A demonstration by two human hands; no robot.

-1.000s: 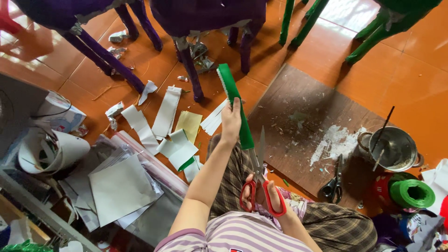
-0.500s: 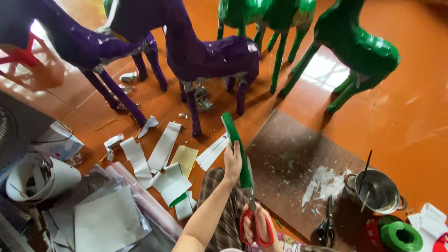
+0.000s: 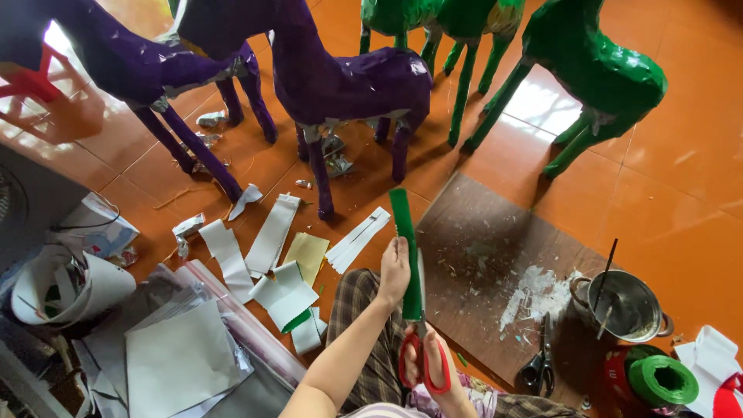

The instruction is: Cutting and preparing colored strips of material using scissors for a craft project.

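I see my left hand [image 3: 395, 271] pinching a green strip [image 3: 405, 251] held upright over my lap. My right hand [image 3: 427, 364] is closed through the red handles of scissors [image 3: 423, 352], blades at the strip's lower end. Ahead stand two purple deer [image 3: 340, 77] and two green deer [image 3: 596, 73]. White paper strips [image 3: 271, 232] litter the floor left; a board [image 3: 495, 271], pot [image 3: 619, 306], black scissors [image 3: 538, 364] and green tape roll [image 3: 662, 379] lie right.

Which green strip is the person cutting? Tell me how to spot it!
Find the brown board on the orange floor, below the purple and green animal figures. At its left edge, the left hand holds up a long green strip, with red-handled scissors in the right hand at its bottom end. The other strips nearby lie flat and are white.
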